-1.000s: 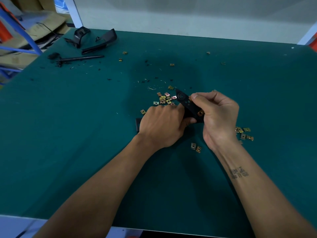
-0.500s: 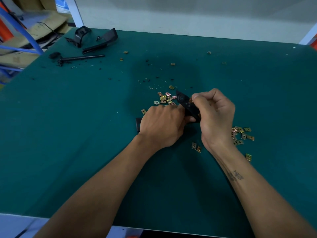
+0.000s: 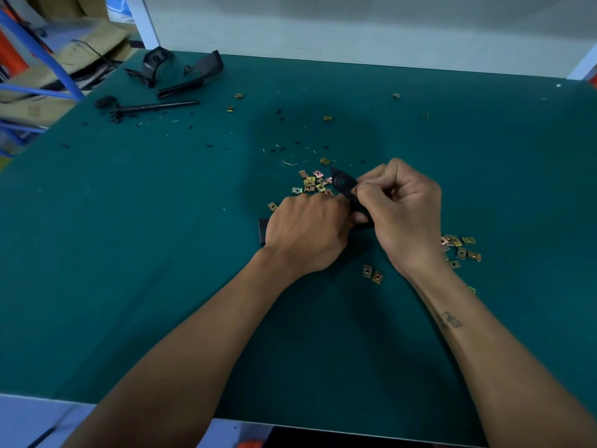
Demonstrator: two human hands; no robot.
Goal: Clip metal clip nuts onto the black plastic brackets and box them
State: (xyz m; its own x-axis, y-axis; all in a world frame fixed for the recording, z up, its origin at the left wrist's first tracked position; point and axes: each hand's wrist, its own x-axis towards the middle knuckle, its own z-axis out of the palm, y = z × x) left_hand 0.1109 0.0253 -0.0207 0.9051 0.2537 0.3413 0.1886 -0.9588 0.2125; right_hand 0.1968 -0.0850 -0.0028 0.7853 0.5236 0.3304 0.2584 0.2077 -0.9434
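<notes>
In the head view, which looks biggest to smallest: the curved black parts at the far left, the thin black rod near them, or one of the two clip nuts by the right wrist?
1. Curved black parts
2. Rod, about as long but far thinner
3. Clip nut, smallest though nearest the camera

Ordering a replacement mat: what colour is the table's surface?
Dark teal green table mat, seen clearly in the head view.

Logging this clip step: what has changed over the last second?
The right hand slid its pinch up the black bracket, covering the clip nut that showed lower down a second ago. The left hand still grips the bracket's lower end; loose clip nuts lie unmoved.
</notes>
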